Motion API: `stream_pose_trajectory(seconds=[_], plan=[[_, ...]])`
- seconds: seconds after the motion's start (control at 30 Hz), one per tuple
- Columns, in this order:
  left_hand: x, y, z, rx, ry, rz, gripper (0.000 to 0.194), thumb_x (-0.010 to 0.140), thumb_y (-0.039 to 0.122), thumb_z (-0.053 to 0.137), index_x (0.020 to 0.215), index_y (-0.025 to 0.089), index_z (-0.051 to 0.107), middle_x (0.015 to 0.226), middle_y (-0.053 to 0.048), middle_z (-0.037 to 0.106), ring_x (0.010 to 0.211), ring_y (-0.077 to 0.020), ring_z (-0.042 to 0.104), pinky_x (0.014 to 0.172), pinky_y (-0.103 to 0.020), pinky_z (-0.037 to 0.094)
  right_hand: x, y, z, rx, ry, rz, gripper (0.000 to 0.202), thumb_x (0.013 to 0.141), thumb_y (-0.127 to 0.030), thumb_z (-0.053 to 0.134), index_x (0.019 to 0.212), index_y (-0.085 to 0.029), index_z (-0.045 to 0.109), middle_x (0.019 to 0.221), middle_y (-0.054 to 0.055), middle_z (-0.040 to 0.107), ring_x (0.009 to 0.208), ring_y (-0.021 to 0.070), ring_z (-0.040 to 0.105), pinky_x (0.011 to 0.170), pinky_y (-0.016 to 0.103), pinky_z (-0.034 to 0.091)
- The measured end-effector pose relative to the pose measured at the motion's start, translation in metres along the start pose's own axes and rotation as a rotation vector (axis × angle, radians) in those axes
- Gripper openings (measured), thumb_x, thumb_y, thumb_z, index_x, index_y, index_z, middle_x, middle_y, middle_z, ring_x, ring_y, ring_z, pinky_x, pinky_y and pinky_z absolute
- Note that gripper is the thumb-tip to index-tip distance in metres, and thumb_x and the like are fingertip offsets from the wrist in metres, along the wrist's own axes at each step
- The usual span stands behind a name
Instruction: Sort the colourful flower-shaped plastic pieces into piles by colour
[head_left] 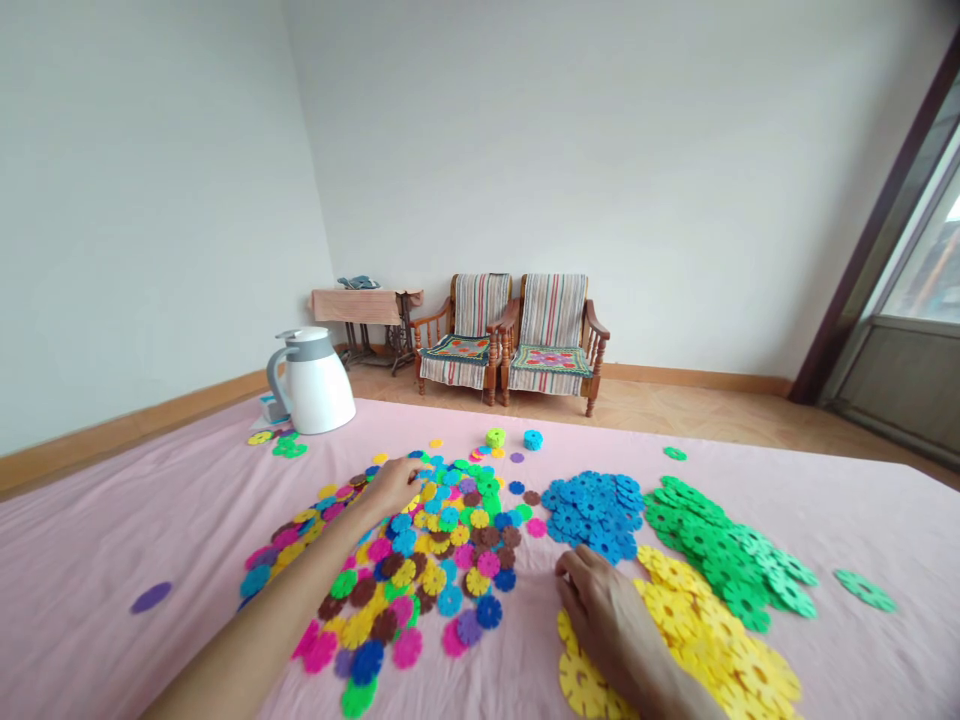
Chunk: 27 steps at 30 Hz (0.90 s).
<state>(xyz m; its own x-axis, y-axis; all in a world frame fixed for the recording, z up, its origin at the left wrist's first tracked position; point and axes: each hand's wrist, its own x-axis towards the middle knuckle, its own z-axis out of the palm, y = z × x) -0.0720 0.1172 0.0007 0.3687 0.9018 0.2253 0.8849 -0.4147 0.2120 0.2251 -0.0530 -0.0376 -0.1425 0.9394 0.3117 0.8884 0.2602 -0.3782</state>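
Pale walls and a wood floor behind; two striped armchairs (514, 340) against the far wall, small covered side table (367, 305) to their left. Foreground: pink cloth-covered table (112, 540). White jug kettle (311, 380) at far left edge of it. Centre: mixed pile of coloured plastic discs (420, 560), many colours, loosely spread. Right of that, three sorted heaps: blue pile (596, 505), green pile (712, 540) beyond and right of it, yellow pile (705, 630) nearest the camera. Stray discs scattered: one purple disc (151, 597) alone at left, one green disc (866, 590) far right. Left hand (394, 485) reaches out over far side of mixed pile, fingertips down among the discs; whether it pinches one cannot be told. Right hand (607, 615) rests palm down on near-left edge of yellow pile, fingers loosely spread and flat, pointing toward blue pile, holding nothing visible.
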Motion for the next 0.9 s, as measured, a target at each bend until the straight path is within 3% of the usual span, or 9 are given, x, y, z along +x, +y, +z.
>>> stream_pose_trajectory(seconds=[0.1, 0.2, 0.4, 0.53, 0.6, 0.7, 0.9], plan=[[-0.005, -0.003, -0.001, -0.046, 0.012, -0.014, 0.027, 0.074, 0.013, 0.044, 0.093, 0.018, 0.063, 0.065, 0.001, 0.061, 0.064, -0.0144, 0.057, 0.059, -0.02, 0.038, 0.0, 0.0, 0.0, -0.005, 0.0, -0.005, 0.026, 0.089, -0.018, 0.031, 0.079, -0.018, 0.055, 0.079, 0.005, 0.058, 0.073, 0.0157, 0.056, 0.065, 0.025, 0.038], [-0.009, -0.003, -0.002, -0.114, 0.032, -0.011, 0.023, 0.076, 0.017, 0.045, 0.09, 0.017, 0.063, 0.067, 0.001, 0.062, 0.065, -0.0147, 0.058, 0.06, -0.021, 0.04, 0.0, 0.0, 0.001, -0.008, 0.008, -0.006, 0.026, 0.088, -0.018, 0.032, 0.079, -0.018, 0.055, 0.078, 0.005, 0.058, 0.073, 0.0157, 0.056, 0.064, 0.025, 0.038], [-0.008, 0.003, -0.009, -0.192, 0.15, 0.061, 0.022, 0.078, 0.03, 0.049, 0.078, 0.02, 0.069, 0.09, -0.004, 0.066, 0.088, -0.0189, 0.059, 0.084, -0.027, 0.042, 0.0, 0.0, 0.001, -0.003, 0.027, -0.011, 0.026, 0.089, -0.018, 0.032, 0.079, -0.018, 0.056, 0.077, 0.005, 0.058, 0.071, 0.0154, 0.056, 0.063, 0.025, 0.038], [-0.003, 0.016, -0.002, -0.505, 0.21, -0.107, 0.026, 0.076, 0.033, 0.05, 0.082, 0.016, 0.067, 0.083, -0.005, 0.066, 0.079, -0.0193, 0.061, 0.074, -0.029, 0.047, 0.0, -0.001, 0.0, -0.008, 0.014, -0.002, 0.025, 0.088, -0.017, 0.032, 0.079, -0.018, 0.056, 0.077, 0.005, 0.058, 0.072, 0.0155, 0.056, 0.065, 0.025, 0.039], [0.0, 0.03, 0.008, -0.686, 0.134, -0.153, 0.026, 0.075, 0.034, 0.051, 0.083, 0.013, 0.064, 0.072, -0.004, 0.066, 0.066, -0.0178, 0.062, 0.061, -0.027, 0.048, 0.0, -0.002, -0.001, -0.012, 0.005, 0.002, 0.026, 0.088, -0.017, 0.032, 0.079, -0.018, 0.056, 0.078, 0.005, 0.057, 0.073, 0.0159, 0.056, 0.066, 0.026, 0.039], [0.006, 0.064, 0.029, -0.787, 0.009, -0.116, 0.023, 0.072, 0.031, 0.056, 0.082, 0.011, 0.063, 0.058, -0.001, 0.062, 0.049, -0.0143, 0.059, 0.045, -0.023, 0.044, 0.0, -0.002, -0.002, -0.01, 0.008, -0.006, 0.025, 0.088, -0.016, 0.032, 0.08, -0.018, 0.056, 0.078, 0.005, 0.058, 0.075, 0.016, 0.057, 0.067, 0.025, 0.039], [0.036, 0.142, 0.058, -0.912, -0.088, 0.002, 0.019, 0.074, 0.028, 0.059, 0.083, 0.011, 0.064, 0.062, -0.003, 0.064, 0.049, -0.0122, 0.061, 0.046, -0.02, 0.045, 0.0, 0.0, -0.001, -0.017, 0.009, 0.0, 0.024, 0.087, -0.014, 0.033, 0.08, -0.018, 0.056, 0.078, 0.004, 0.058, 0.073, 0.015, 0.057, 0.065, 0.024, 0.037]])
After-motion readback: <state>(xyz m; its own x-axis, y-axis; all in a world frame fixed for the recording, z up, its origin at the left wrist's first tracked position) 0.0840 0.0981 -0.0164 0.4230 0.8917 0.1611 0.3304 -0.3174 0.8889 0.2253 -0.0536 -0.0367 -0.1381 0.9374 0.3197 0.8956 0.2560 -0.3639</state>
